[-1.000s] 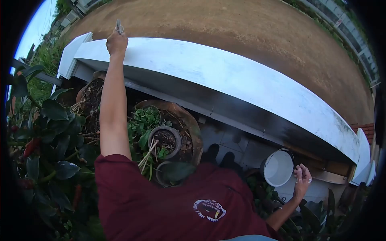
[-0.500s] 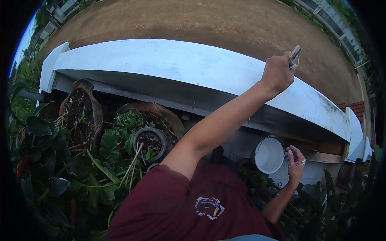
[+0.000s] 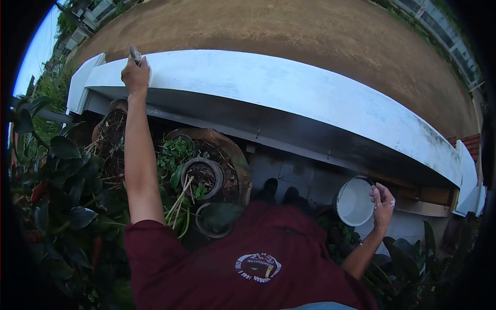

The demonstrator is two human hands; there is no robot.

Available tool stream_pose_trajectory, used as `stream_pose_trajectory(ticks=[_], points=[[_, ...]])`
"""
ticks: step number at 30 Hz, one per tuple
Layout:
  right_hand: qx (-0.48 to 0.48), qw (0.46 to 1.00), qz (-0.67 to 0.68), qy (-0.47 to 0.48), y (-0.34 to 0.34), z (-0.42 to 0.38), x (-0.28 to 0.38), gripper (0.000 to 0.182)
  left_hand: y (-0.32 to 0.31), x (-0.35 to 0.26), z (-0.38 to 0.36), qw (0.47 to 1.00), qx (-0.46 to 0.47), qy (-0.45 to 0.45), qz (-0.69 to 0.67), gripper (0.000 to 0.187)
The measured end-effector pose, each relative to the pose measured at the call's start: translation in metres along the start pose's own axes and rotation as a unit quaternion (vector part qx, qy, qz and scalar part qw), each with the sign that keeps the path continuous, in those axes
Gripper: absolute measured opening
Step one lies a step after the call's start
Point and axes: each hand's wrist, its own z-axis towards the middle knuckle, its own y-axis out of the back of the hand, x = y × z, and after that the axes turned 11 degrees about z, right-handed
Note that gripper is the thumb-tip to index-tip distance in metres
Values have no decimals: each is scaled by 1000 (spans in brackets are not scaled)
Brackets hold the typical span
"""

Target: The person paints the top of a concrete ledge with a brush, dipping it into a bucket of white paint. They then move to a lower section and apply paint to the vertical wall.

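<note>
My left hand [image 3: 136,77] reaches out to the far left, over the end of the long white ledge [image 3: 232,77]. Its fingers are wrapped round a paintbrush [image 3: 135,53]; the grey handle end sticks up past the fist, and the bristles are hidden. Down at the right, my right hand [image 3: 383,204] hangs beside a white-lined bucket [image 3: 355,202], its fingertips overlapping the rim in view. Those fingers are loosely bent and apart, with white smears on them. Whether they touch the bucket I cannot make out.
Soil-filled clay pots [image 3: 238,160] and a round grey pot [image 3: 219,181] stand below the ledge on the left. Dense leafy plants [image 3: 67,186] crowd the left side, with more at lower right. Beyond the ledge lies brown ground [image 3: 289,26].
My left hand, with the paintbrush, has swept from the right part of the ledge to its far left end. My right hand stays near the bucket. The view has shifted slightly.
</note>
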Motion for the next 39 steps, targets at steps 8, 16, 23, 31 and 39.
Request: stream_pose_trajectory(ticks=[8, 16, 23, 31, 39], points=[[-24, 999, 15, 20, 14, -12, 4, 29, 136, -350, -213, 870, 85, -254, -414, 9], [-40, 999, -5, 10, 47, -14, -1, 32, 205, -436, -267, 622, 277, -115, -724, 22], [37, 998, -41, -34, 37, 5, -22, 31, 55, -203, -139, 856, 170, 40, -487, 27], [-10, 999, -34, -6, 8, 6, 1, 30, 13, 25, -28, 987, -92, 71, -114, 30], [-5, 999, -40, 17, 8, -1, 1, 29, 104, -226, -191, 916, -54, -226, -329, 24]])
